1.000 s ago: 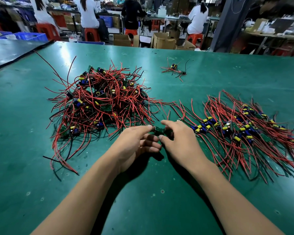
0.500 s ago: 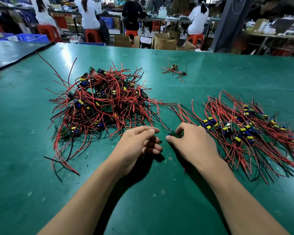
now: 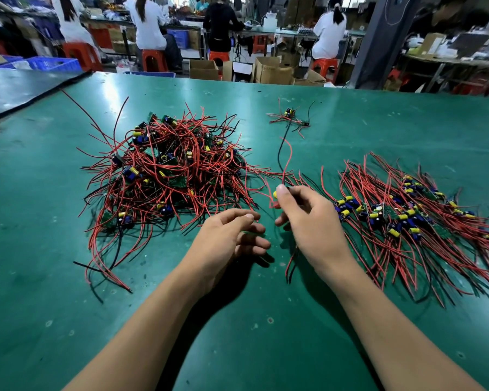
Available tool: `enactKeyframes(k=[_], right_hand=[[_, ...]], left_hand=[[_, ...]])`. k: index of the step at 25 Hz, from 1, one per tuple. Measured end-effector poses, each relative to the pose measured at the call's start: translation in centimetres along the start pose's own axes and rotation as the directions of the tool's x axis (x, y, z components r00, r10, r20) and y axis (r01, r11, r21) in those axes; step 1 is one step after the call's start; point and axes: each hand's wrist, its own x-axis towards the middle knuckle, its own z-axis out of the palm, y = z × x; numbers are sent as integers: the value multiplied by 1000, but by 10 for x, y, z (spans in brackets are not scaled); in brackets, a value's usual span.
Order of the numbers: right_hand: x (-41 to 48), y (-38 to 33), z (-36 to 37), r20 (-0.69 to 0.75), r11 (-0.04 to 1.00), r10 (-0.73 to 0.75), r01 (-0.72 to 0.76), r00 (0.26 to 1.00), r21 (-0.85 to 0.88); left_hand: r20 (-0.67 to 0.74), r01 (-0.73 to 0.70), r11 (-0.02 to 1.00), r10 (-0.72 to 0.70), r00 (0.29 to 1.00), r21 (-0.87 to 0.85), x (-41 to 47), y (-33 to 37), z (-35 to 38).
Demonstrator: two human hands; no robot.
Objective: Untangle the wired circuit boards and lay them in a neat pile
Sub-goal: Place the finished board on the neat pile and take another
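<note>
- Head view, looking down on a green table (image 3: 68, 277), both bare forearms reaching in from the near edge.
- Taking the tangled heap (image 3: 167, 176) of wired circuit boards as the landmark: sprawling over the table's left half, bristling with red and black leads, with green boards and yellow and blue parts poking through.
- Pinching one board (image 3: 275, 194) with the right hand (image 3: 308, 224) just right of the heap's near right edge, held up off the table (only a yellow part peeking out beside the thumb tip).
- Trailing upward from that grip: a red lead (image 3: 287, 156) and a black lead (image 3: 279, 156), both curving away to the right of the heap.
- Hovering the left hand (image 3: 229, 238) at the heap's near right corner, fingers loosely curled and relaxed, gripping nothing that can be made out; brushing the nearest leads or not, cannot tell.
- Lying well to the right of the heap: the neat pile (image 3: 407, 218), boards running in a band through its middle, leads fanning out toward the far and near sides.
- Sitting beyond the heap, off its far right corner: stray boards (image 3: 290, 114) with a few leads, apart from both piles.
- Working far behind the heap, past the table's far edge: people (image 3: 150, 26) seated on red stools (image 3: 153, 59), cardboard boxes (image 3: 271, 70) standing on the floor nearby.
</note>
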Motion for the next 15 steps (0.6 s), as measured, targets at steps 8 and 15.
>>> enactKeyframes(k=[8, 15], right_hand=[[2, -24, -12, 437, 501, 126, -438, 890, 746], [-9, -20, 0, 615, 764, 194, -511, 764, 393]], left_hand=[[75, -15, 1000, 14, 997, 17, 1, -3, -2], [164, -16, 1000, 18, 986, -10, -1, 1, -5]])
